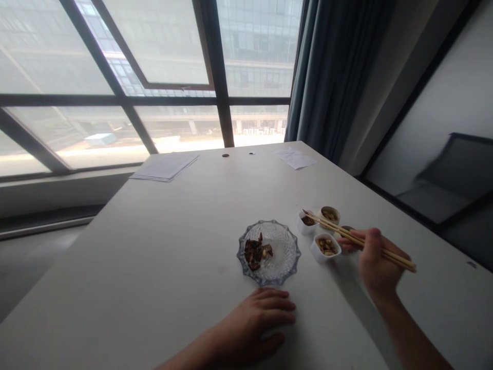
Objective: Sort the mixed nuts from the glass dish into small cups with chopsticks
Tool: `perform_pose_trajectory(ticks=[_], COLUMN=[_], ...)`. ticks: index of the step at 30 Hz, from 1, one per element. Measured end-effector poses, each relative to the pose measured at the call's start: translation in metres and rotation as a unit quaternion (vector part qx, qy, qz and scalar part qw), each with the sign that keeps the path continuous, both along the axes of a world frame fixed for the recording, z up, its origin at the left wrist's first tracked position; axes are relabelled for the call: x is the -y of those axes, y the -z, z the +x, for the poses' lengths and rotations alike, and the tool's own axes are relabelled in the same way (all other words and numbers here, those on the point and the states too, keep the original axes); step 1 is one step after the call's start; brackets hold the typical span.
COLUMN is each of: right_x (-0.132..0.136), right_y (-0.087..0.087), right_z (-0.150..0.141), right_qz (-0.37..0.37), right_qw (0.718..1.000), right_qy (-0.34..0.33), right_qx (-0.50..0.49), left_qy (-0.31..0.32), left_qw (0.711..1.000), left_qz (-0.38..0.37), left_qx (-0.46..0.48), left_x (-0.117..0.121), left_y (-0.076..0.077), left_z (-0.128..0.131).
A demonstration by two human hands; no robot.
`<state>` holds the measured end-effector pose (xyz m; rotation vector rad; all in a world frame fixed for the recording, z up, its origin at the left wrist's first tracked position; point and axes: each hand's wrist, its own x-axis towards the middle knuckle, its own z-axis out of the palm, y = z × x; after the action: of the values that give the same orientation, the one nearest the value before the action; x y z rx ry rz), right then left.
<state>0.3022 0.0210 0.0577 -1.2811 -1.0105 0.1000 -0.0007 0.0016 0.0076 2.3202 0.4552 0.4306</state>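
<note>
My right hand [379, 262] grips a pair of wooden chopsticks [354, 237], their tips over a small white cup [306, 223] of dark brown pieces. Whether the tips pinch a piece I cannot tell. Nearer me stands another white cup [325, 248] with light brown, nut-like pieces. Behind it is a round cup [329, 215] of similar pieces, and a further round container is partly hidden by the chopsticks and my fingers. A scalloped glass plate [283, 257] bears dark pieces [253, 254] and a pale one on its left half. My left hand [259, 321] rests open on the table just below the plate.
The white table [154, 267] reaches to the windows. A stack of papers [166, 167] lies at its far left and loose sheets [296, 158] at the far right. Two small holes show near the far edge. A dark curtain [327, 72] hangs behind the right corner.
</note>
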Motion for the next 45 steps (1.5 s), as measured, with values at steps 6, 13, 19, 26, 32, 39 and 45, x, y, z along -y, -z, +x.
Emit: perform_pose_trajectory(ticks=[6, 13, 19, 26, 32, 39, 45], right_x=[0.005, 0.009, 0.009, 0.011, 0.011, -0.003, 0.000], right_y=[-0.001, 0.028, 0.033, 0.028, 0.010, -0.001, 0.006], right_z=[-0.013, -0.053, -0.057, -0.060, -0.045, 0.001, -0.005], right_qz=[-0.018, -0.125, -0.140, -0.123, -0.063, -0.020, -0.014], right_qw=[0.998, 0.964, 0.964, 0.973, 0.991, 0.998, 0.996], right_qy=[-0.039, -0.213, -0.200, -0.168, -0.098, -0.013, -0.058], right_qx=[-0.044, -0.097, -0.110, -0.096, -0.071, -0.056, -0.064], left_qy=[0.001, 0.003, 0.006, 0.001, 0.004, 0.004, 0.007], left_qw=[1.000, 1.000, 1.000, 1.000, 1.000, 1.000, 1.000], left_qz=[-0.002, 0.000, -0.002, -0.003, -0.004, -0.003, 0.000], left_qx=[0.001, -0.005, -0.011, -0.002, -0.002, 0.005, -0.004], left_x=[0.000, -0.001, -0.001, -0.001, -0.001, -0.001, -0.001], left_y=[0.001, 0.000, 0.000, 0.001, -0.002, 0.000, 0.000], left_z=[0.000, 0.001, 0.000, 0.001, 0.001, 0.000, 0.001])
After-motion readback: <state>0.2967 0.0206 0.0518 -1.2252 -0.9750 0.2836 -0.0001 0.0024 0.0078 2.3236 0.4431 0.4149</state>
